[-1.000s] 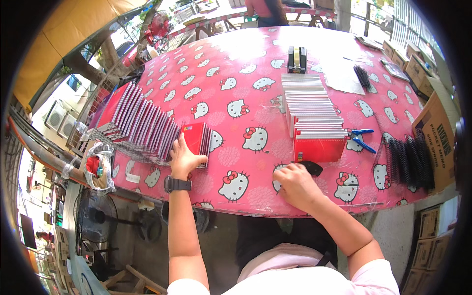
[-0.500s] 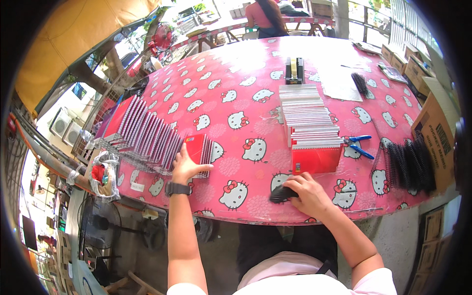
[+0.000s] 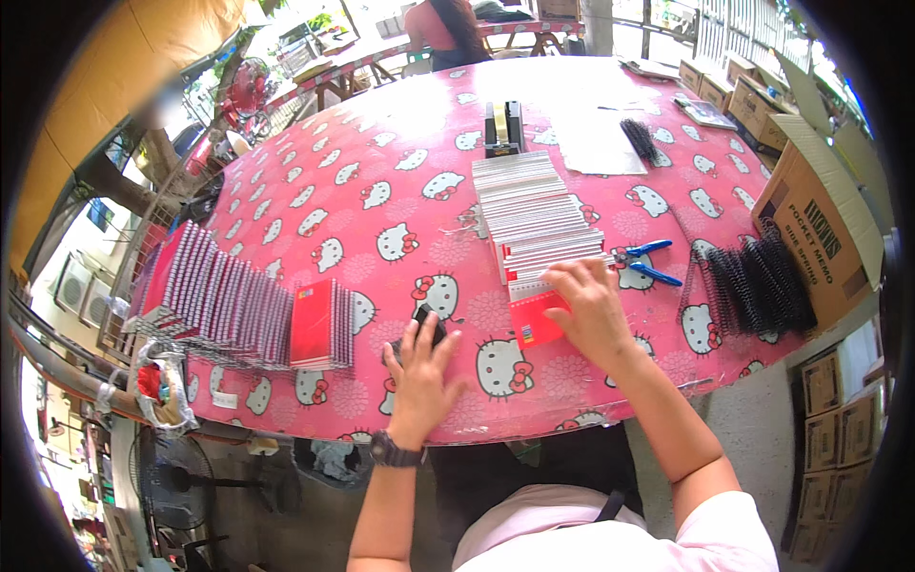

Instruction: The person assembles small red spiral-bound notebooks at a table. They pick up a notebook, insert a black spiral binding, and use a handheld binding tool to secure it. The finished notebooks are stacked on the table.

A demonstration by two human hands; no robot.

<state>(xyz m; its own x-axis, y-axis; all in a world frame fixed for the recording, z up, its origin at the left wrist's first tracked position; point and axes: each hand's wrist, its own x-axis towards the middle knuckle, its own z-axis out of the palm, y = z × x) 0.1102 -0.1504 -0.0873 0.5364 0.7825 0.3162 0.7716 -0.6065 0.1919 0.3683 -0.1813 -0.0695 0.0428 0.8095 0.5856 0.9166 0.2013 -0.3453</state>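
Note:
My left hand (image 3: 424, 377) lies spread over a small black ribbed object (image 3: 429, 329), its fingers apart; the object's lower part is hidden under it. My right hand (image 3: 593, 319) reaches over the front red notebook (image 3: 536, 320), fingers at the punched top edge and thumb near the cover. Its fingers stand apart, and the notebook still leans at the near end of a long row of white notebooks (image 3: 534, 205). Left of my left hand is a short stack of red spiral notebooks (image 3: 315, 319), beside a longer row of spiral-bound notebooks (image 3: 219, 296).
Blue-handled pliers (image 3: 653, 262) lie right of the row, near a pile of black spiral coils (image 3: 762, 286) and a cardboard box (image 3: 824, 219). A tape dispenser (image 3: 503, 129) stands behind the row. Farther back sits another person (image 3: 443, 38).
My right hand has left the black object and moved up to the front red notebook. My left hand has gone from the short notebook stack to the black object. The view has shifted.

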